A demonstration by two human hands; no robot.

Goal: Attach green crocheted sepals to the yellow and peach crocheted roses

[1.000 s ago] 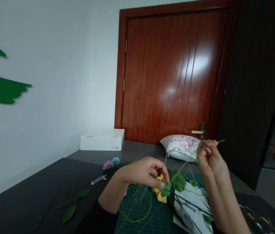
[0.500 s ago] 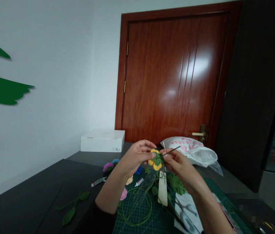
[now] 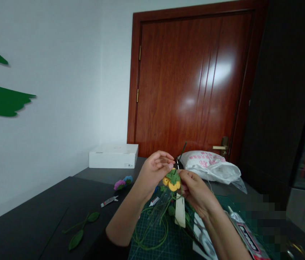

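A yellow crocheted flower (image 3: 174,185) with a green leafy back is held up between both hands, its green side towards me. My left hand (image 3: 154,175) pinches the upper left edge of the flower with thumb and fingertips. My right hand (image 3: 197,187) closes around its right edge, and part of its grip is hidden. A thin dark green stem (image 3: 183,150) sticks up above the flower. Green yarn (image 3: 165,231) trails below onto the green cutting mat (image 3: 147,249).
On the left lie crocheted leaves (image 3: 76,240), a small glue tube (image 3: 109,201) and pink and blue flowers (image 3: 120,185). A cream strip (image 3: 180,213), scissors (image 3: 208,245) and a labelled packet (image 3: 249,238) lie near my right arm. Behind are a white box (image 3: 113,156) and a plastic bag (image 3: 209,164).
The flower has tilted and dropped slightly. The stem, which pointed right from my right hand, now points upward. My right hand has turned and moved a little lower.
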